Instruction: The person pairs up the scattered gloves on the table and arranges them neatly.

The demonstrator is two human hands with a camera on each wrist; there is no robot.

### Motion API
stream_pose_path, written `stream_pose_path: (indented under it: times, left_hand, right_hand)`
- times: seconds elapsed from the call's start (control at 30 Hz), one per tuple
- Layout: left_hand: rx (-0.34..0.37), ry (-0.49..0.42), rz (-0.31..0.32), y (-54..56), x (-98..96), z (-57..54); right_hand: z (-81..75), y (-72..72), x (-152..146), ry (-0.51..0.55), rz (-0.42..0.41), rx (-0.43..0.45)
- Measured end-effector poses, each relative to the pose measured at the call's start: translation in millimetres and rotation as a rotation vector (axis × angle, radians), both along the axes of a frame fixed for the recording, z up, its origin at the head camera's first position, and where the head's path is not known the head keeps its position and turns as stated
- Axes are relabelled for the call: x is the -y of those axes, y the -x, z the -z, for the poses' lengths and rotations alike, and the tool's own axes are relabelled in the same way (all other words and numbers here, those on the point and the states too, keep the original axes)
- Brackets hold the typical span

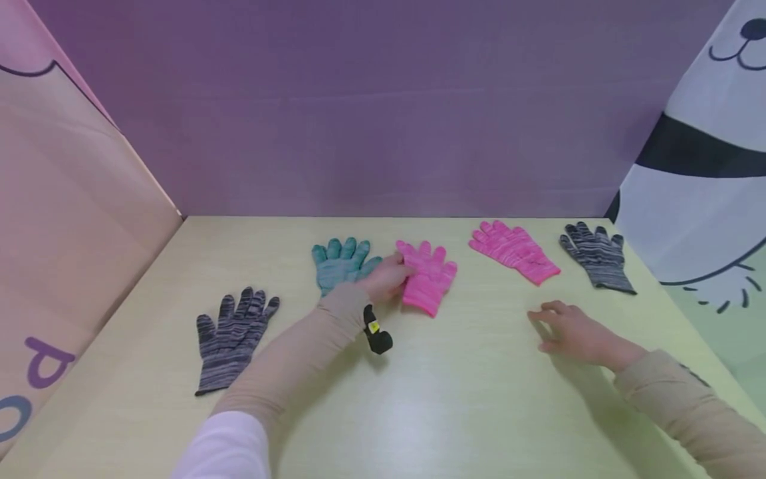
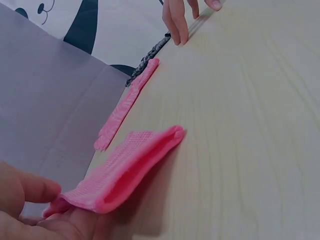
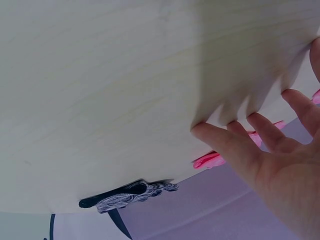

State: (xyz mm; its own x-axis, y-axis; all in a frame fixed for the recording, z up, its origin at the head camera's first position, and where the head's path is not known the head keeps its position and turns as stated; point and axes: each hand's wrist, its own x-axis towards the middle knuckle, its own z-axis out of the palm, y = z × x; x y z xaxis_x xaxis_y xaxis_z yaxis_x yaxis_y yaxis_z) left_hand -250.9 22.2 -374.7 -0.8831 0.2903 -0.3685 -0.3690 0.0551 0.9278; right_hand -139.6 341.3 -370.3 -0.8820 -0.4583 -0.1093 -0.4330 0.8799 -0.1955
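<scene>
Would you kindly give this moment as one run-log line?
left hand: pinches pink glove | right hand: holds nothing | on table: teal glove, other pink glove, two gray gloves

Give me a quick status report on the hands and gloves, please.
Left hand pinching one pink glove. Right hand empty, near the other pink glove. Teal glove partly hidden behind left hand in head view.

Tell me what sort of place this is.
Probably a screened-off tabletop workspace: a pale wood-grain table, a plain purple backdrop behind it, and printed panels at both sides.
</scene>
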Motion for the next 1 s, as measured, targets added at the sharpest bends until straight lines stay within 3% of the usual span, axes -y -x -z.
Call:
stream_pose_path:
  times: [0.23, 0.37, 0.6, 0.73, 0.9, 0.93, 1.0]
  left_hand:
    - [0.055, 0.030, -0.052, -2.6, 3.1, 1.1]
    - [0.094, 0.033, -0.040, -4.1, 4.6, 1.8]
    - [0.143, -0.067, -0.017, -6.8, 2.9, 1.2]
    - [0.152, -0.074, -0.012, -10.8, 3.8, -2.4]
    - [0.080, -0.020, 0.091, -16.9, 15.3, -9.1]
    - [0.050, 0.014, 0.121, -18.4, 18.5, -11.0]
    - [-0.065, 0.164, 0.179, -21.3, 25.0, -14.5]
  right_hand:
    - [-2.4, 0.2, 1, -0.008, -0.003, -0.012]
    - [-1.8, 0.1, 0, -0.008, -0.001, -0.011]
    - [-0.9, -0.9, 2, 0.002, -0.001, -0.010]
    - [-1.2, -1.1, 2, 0.002, -0.002, -0.003]
    - [-2.8, -1.2, 2, -0.006, -0.014, -0.024]
    - [-3.1, -1.3, 2, -0.005, -0.014, -0.023]
    - [-3.9, -1.3, 3, -0.005, -0.015, -0.020]
